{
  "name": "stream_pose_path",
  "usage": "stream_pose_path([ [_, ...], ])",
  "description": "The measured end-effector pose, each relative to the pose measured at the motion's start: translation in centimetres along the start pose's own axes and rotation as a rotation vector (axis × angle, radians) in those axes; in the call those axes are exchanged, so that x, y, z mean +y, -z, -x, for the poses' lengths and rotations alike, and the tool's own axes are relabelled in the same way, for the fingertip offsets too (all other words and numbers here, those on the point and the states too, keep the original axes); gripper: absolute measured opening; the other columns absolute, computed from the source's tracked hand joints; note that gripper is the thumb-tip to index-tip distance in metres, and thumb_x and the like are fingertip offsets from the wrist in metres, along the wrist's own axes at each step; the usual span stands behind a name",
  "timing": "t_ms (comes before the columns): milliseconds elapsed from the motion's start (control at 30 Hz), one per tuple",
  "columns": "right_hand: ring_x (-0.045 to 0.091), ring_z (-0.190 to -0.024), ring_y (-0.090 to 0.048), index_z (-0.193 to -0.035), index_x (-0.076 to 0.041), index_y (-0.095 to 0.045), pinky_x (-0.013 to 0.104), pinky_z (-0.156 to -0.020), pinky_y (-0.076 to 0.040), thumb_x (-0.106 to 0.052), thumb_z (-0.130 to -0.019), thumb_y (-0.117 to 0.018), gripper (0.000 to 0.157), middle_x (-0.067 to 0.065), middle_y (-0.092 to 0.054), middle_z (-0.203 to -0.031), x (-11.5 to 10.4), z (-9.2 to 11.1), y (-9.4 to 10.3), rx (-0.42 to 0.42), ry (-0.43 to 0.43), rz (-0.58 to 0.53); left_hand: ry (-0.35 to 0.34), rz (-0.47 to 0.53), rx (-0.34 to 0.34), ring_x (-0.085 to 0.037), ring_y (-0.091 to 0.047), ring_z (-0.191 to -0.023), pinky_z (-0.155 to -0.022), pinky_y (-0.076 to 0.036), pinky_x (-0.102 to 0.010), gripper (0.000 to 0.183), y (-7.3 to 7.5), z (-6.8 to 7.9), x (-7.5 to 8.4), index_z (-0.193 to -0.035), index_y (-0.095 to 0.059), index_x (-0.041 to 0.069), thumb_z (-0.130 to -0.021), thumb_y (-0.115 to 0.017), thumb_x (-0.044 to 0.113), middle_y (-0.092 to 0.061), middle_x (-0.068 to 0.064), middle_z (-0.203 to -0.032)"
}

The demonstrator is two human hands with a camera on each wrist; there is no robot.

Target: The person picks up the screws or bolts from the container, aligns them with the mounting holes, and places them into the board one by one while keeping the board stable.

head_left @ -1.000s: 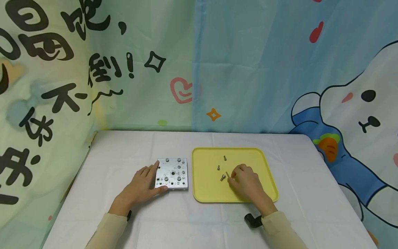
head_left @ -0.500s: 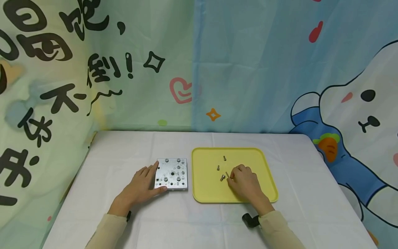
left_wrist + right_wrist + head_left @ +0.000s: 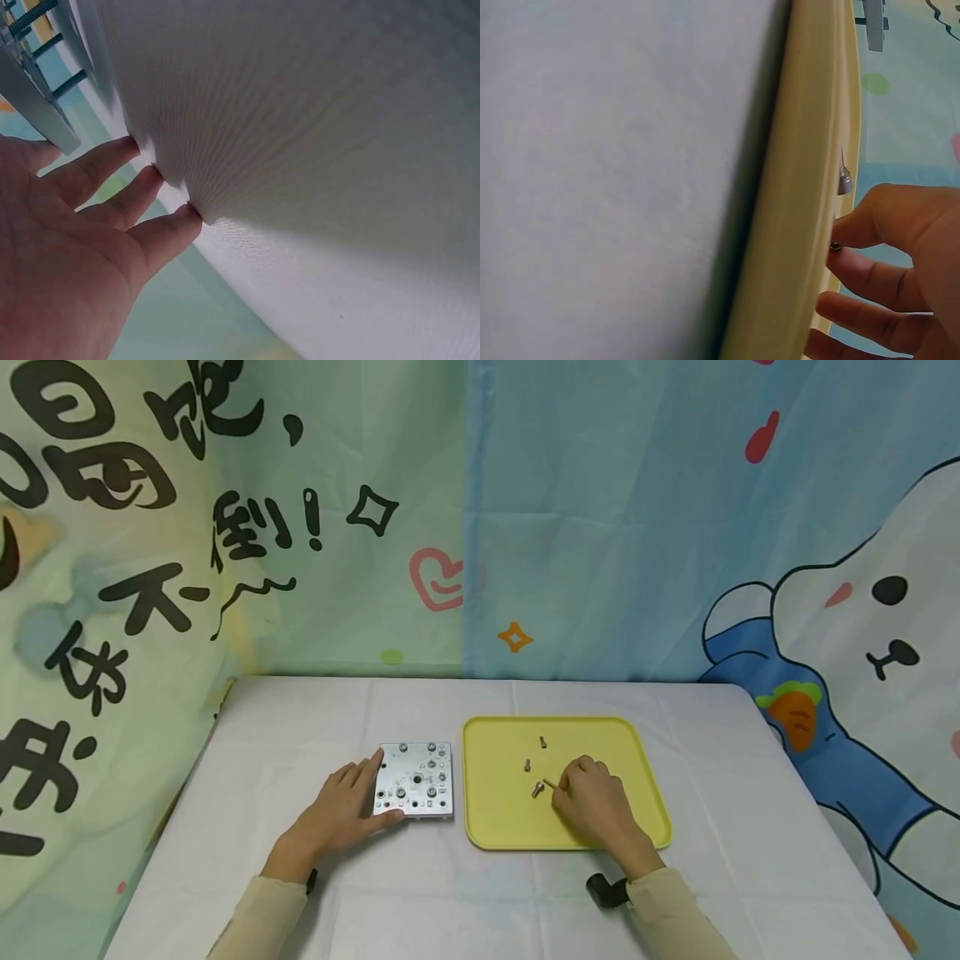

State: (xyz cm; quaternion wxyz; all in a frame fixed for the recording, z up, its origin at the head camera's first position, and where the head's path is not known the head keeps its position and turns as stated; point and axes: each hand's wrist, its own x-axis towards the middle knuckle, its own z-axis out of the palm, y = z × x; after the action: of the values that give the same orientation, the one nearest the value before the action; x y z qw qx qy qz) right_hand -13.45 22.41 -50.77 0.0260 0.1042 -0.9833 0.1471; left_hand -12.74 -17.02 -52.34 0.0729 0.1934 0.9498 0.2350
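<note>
My left hand [image 3: 341,810] rests at the left of a silver metal plate [image 3: 417,764] with several bolts and holes. Its index fingertip touches the plate's left edge and its thumb lies on the near edge. In the left wrist view, other fingertips [image 3: 193,216] press on the tablecloth, and bolt shanks [image 3: 70,84] stick out under the plate. Over the yellow tray [image 3: 495,827], my right hand [image 3: 592,802] pinches a thin screw [image 3: 550,784] between thumb and index finger. Only a small dark end of this screw [image 3: 836,245] shows in the right wrist view.
Three other screws lie in the tray: a larger one [image 3: 537,789] by the right fingertips, a small one [image 3: 527,765] behind it, and another small one [image 3: 543,742] farther back. A white cloth [image 3: 495,910] covers the table; a printed curtain [image 3: 600,527] hangs behind.
The pinched screw's free end has swung a little, now pointing more to the left toward the larger screw. The left hand and plate stay put.
</note>
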Motion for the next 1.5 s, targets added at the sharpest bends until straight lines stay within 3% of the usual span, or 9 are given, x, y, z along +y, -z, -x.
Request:
stream_pose_path([
  [267,0.038,-0.092,-0.059,-0.078,-0.009,-0.066,0.052,-0.068,-0.052,-0.013,-0.086,-0.067,0.008,0.017,-0.062,-0.103,0.4,-0.1,0.3,0.078,0.037,-0.016,-0.005,0.012,0.007,-0.048,-0.033,-0.139,-0.113,-0.027,-0.059,0.102,0.0,0.0,0.1,-0.161,-0.016,0.007,-0.09,-0.062,0.064,-0.038,-0.029,-0.151],
  [500,0.041,-0.102,-0.06,-0.082,-0.008,-0.067,0.055,-0.077,-0.053,-0.01,-0.087,-0.066,0.006,0.021,-0.063,-0.113,0.0,-0.1,0.7,0.13,0.08,-0.071,-0.009,-0.005,0.008,-0.047,-0.034,-0.138,-0.114,-0.026,-0.058,0.102,-0.1,-0.2,0.0,-0.161,-0.016,0.006,-0.09,-0.062,0.063,-0.039,-0.028,-0.15],
  [733,0.041,-0.106,-0.06,-0.08,-0.008,-0.067,0.053,-0.084,-0.053,-0.009,-0.085,-0.071,0.006,0.02,-0.064,-0.115,-1.5,-0.5,1.2,0.142,0.119,-0.101,-0.002,-0.003,-0.004,-0.046,-0.032,-0.14,-0.114,-0.026,-0.057,0.103,0.0,-0.3,0.0,-0.161,-0.014,0.008,-0.09,-0.06,0.066,-0.038,-0.027,-0.152],
  [1233,0.038,-0.094,-0.063,-0.077,-0.005,-0.066,0.045,-0.066,-0.054,-0.005,-0.079,-0.073,0.008,0.017,-0.066,-0.106,-5.4,-1.6,1.1,0.261,0.355,-0.106,-0.018,-0.016,0.016,-0.047,-0.035,-0.138,-0.114,-0.026,-0.057,0.102,0.0,-0.1,-0.1,-0.161,-0.017,0.006,-0.09,-0.062,0.064,-0.04,-0.027,-0.15],
  [1500,0.034,-0.1,-0.063,-0.077,-0.008,-0.065,0.05,-0.08,-0.055,-0.007,-0.079,-0.074,0.009,0.013,-0.066,-0.109,-8.2,-2.2,0.7,0.197,0.382,-0.121,-0.01,-0.009,0.011,-0.046,-0.035,-0.138,-0.114,-0.026,-0.058,0.102,0.1,-0.1,0.0,-0.161,-0.017,0.007,-0.09,-0.062,0.064,-0.04,-0.026,-0.151],
])
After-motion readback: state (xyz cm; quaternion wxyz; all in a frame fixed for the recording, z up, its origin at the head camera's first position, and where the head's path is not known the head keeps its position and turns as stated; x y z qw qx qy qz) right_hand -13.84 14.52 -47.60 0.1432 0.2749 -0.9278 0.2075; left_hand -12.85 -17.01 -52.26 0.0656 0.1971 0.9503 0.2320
